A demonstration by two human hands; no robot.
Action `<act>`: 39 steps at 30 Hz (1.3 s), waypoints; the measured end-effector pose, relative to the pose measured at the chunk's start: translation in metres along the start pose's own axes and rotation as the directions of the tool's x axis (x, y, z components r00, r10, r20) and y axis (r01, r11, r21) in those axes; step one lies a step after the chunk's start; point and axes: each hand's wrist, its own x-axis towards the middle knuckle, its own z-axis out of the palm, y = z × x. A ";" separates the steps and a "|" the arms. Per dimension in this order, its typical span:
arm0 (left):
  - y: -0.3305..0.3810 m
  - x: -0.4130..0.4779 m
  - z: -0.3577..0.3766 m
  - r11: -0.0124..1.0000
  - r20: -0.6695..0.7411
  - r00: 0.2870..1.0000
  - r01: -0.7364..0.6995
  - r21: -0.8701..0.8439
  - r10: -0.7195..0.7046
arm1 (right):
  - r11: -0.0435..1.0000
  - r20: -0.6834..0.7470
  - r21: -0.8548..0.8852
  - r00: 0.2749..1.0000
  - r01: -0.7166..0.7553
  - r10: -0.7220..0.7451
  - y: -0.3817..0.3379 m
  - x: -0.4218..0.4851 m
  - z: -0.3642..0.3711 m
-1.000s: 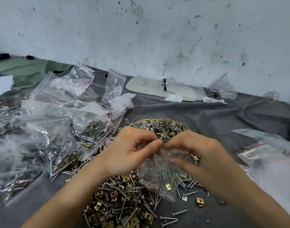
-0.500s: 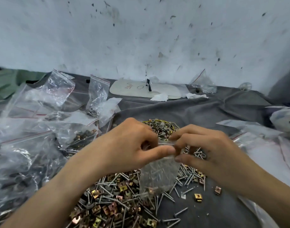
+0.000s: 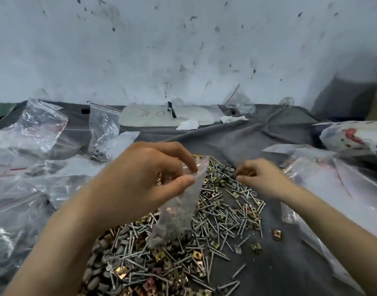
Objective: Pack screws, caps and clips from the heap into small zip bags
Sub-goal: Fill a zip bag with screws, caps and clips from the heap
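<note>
LEFT: your left hand (image 3: 140, 180) pinches the top of the small zip bag (image 3: 177, 214) between thumb and fingers | BAG: hangs partly filled over the heap (image 3: 215, 221), mid table (image 3: 285, 270) toward its near edge | RIGHT: your right hand (image 3: 262, 178) reaches the heap's far side, fingers curled; too blurred to tell whether it holds anything | filled bags (image 3: 23, 189) along the left edge
</note>
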 end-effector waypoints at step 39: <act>-0.036 -0.006 -0.005 0.964 0.065 0.984 0.177 -0.199 -0.167 | 0.857 -0.005 0.171 0.870 0.486 -0.492 -0.129 -0.016 -0.029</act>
